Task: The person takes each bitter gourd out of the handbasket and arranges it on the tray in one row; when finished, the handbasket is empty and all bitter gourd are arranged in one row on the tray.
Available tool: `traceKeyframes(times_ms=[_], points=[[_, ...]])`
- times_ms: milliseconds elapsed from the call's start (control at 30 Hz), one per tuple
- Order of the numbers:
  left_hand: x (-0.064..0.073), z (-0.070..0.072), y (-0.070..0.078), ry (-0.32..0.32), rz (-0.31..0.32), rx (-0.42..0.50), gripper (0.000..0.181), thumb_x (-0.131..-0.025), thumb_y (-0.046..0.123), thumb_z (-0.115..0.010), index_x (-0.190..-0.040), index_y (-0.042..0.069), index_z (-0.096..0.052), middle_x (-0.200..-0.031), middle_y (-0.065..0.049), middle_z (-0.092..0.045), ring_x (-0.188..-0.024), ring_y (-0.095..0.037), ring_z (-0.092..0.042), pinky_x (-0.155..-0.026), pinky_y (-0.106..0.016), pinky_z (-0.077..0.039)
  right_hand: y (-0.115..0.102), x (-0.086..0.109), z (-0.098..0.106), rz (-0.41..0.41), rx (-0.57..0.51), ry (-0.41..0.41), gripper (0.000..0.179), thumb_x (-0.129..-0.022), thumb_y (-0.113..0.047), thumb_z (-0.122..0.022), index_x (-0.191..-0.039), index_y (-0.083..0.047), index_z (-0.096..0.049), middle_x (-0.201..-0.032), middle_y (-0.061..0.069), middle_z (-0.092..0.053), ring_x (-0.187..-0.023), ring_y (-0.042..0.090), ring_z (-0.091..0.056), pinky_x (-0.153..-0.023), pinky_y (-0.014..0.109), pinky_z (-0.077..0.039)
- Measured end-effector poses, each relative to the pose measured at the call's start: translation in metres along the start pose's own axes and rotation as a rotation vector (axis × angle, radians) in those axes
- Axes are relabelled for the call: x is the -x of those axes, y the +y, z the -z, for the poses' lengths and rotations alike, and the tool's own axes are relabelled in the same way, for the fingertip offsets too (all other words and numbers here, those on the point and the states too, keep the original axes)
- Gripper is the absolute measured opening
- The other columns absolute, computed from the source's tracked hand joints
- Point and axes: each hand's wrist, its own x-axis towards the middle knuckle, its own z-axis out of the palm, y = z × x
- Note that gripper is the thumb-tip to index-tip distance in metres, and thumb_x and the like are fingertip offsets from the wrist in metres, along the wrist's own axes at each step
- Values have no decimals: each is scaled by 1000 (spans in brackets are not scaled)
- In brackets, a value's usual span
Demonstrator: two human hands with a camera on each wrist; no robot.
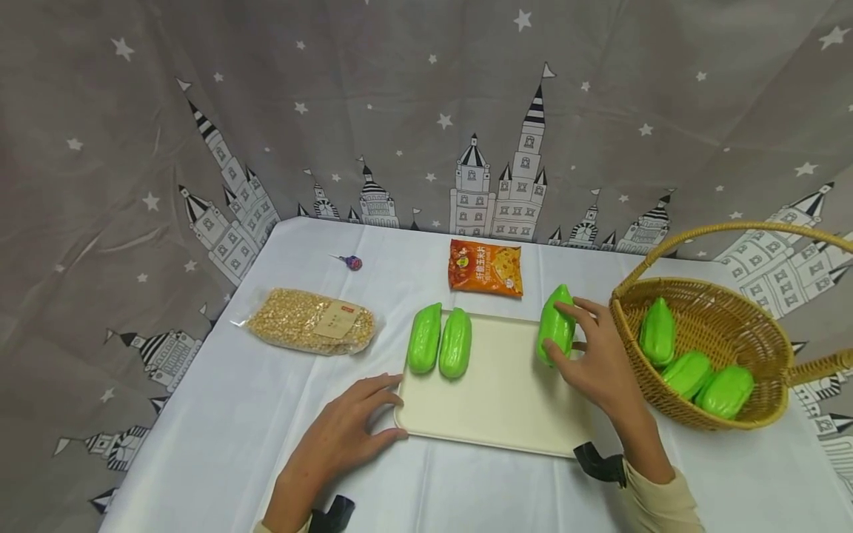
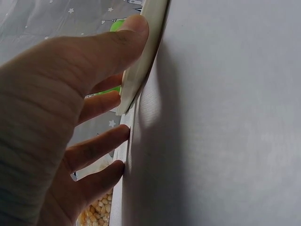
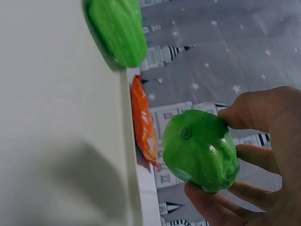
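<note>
My right hand [image 1: 596, 355] grips a glossy green papaya [image 1: 557, 326] between thumb and fingers, over the right end of a cream tray [image 1: 500, 407]. In the right wrist view the papaya [image 3: 200, 150] shows its ridged end with a small stem nub, held off the tray. Two more green papayas, one at the far left [image 1: 424, 338] and one beside it [image 1: 456, 343], lie side by side on the tray. At the tray's left edge my left hand [image 1: 349, 418] rests with thumb and fingers spread, touching the rim [image 2: 136, 77].
A wicker basket [image 1: 706, 289] with a tall handle stands right of the tray, with three green papayas inside. Behind the tray lies an orange snack packet [image 1: 485, 268]. A bag of corn kernels [image 1: 309, 322] and a lollipop [image 1: 353, 262] are to the left.
</note>
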Motion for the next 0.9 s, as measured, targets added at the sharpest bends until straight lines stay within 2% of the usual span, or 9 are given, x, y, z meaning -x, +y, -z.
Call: traceKeyframes(times_ms=[267, 600, 900], points=[[0, 0, 0, 9, -5, 2, 42, -79, 42, -96, -110, 21, -76, -145, -1, -68, -136, -23, -64, -112, -41, -55, -9, -10, -19, 14, 1, -104, 61, -92, -12, -83, -146, 0, -60, -157, 31, -40, -132, 52, -57, -85, 52, -68], [1, -3, 0, -5, 3, -2, 42, -80, 42, -96, -110, 22, -75, -145, 0, -68, -136, -22, -63, -111, -40, -56, -16, -16, -36, 18, 2, -167, 62, -92, -17, -84, -148, -3, -60, -156, 30, -40, -120, 46, -66, -86, 48, -68], [0, -2, 0, -7, 6, -11, 42, -80, 43, -96, -111, 22, -75, -146, 0, -67, -136, -22, -64, -111, -40, -56, -20, -19, -48, -7, -2, -217, 66, -93, -20, -84, -150, -2, -58, -159, 30, -38, -127, 45, -63, -88, 46, -68]])
